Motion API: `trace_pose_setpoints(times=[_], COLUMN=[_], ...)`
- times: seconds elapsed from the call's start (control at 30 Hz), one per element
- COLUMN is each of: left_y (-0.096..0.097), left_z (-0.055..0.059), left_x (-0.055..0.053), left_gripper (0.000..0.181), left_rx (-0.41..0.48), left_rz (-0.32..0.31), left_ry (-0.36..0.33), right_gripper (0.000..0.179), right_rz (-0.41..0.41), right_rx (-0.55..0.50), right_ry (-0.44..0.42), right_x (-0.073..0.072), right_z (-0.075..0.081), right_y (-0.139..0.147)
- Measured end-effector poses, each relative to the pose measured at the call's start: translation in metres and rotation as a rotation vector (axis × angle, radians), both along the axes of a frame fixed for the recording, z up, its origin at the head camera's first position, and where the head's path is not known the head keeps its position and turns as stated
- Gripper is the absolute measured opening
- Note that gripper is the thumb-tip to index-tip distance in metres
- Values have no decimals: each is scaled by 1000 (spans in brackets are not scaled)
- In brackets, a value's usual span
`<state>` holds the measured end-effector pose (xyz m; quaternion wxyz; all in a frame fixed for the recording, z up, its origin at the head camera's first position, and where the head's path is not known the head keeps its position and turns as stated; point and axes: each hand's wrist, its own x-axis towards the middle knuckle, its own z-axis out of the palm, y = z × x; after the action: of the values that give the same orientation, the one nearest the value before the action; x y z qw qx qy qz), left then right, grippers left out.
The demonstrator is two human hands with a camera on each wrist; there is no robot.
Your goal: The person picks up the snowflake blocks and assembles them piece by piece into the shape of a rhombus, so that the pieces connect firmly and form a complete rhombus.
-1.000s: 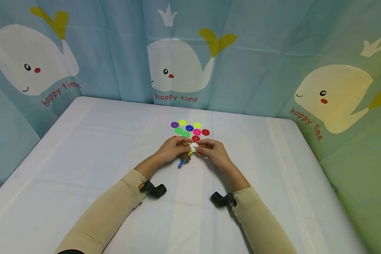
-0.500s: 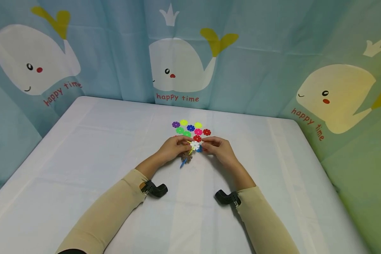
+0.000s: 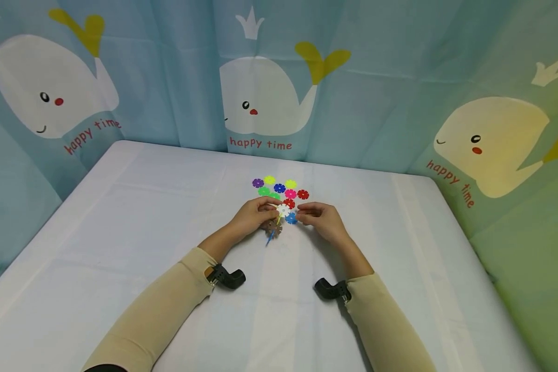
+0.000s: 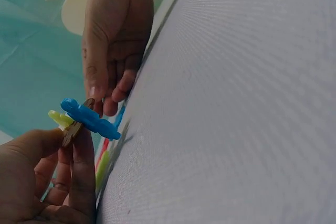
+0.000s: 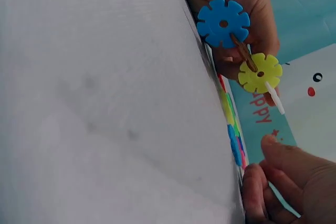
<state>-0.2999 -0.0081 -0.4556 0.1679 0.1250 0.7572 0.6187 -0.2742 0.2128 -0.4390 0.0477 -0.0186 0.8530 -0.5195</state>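
My left hand (image 3: pixel 253 218) pinches a small chain of notched plastic snowflake discs above the table. Joined edge to edge are a blue disc (image 5: pixel 223 23), a brown disc (image 4: pixel 72 134), a yellow disc (image 5: pixel 260 73) and a white disc (image 3: pixel 283 210). The white one points toward my right hand (image 3: pixel 324 221), whose fingers are loosely bent with nothing between them. Right by those fingertips in the head view, a loose blue disc (image 3: pixel 291 218) lies on the table. In the right wrist view, a gap separates the right fingers (image 5: pixel 286 161) from the chain.
Beyond the hands, loose discs lie on the white table (image 3: pixel 376 232): purple (image 3: pixel 258 183), yellow (image 3: pixel 291 184), dark blue (image 3: pixel 279 188), pink (image 3: pixel 290 194), green (image 3: pixel 263 191) and red (image 3: pixel 303 194). A curtain (image 3: pixel 376 103) with whales hangs behind the table.
My right hand has let go of the white disc and drawn back a little to the right. The loose blue disc has come into sight. The left hand keeps the chain, now slightly turned.
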Motion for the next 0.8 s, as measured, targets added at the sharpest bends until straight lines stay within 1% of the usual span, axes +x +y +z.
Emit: trace_pose_setpoints(times=[0.23,0.4,0.57,0.8], left_y=[-1,-1,0,0], left_z=[0,-1,0,0], left_x=[1,0,0,0], left_gripper=[32,33,32,32], left_rx=[26,20,16,21], left_rz=[4,-1,-4,-3], left_ry=[-15,-8,-6,-18], right_gripper=[34,34,33,31], right_rz=[-10,-32,-49,-43], right_rx=[139,200,235,251], right_ry=[24,34,32,41], right_x=[-2,-2,-2,-2], right_z=[0,2,1,0], right_y=[-8,-12,-14,-15])
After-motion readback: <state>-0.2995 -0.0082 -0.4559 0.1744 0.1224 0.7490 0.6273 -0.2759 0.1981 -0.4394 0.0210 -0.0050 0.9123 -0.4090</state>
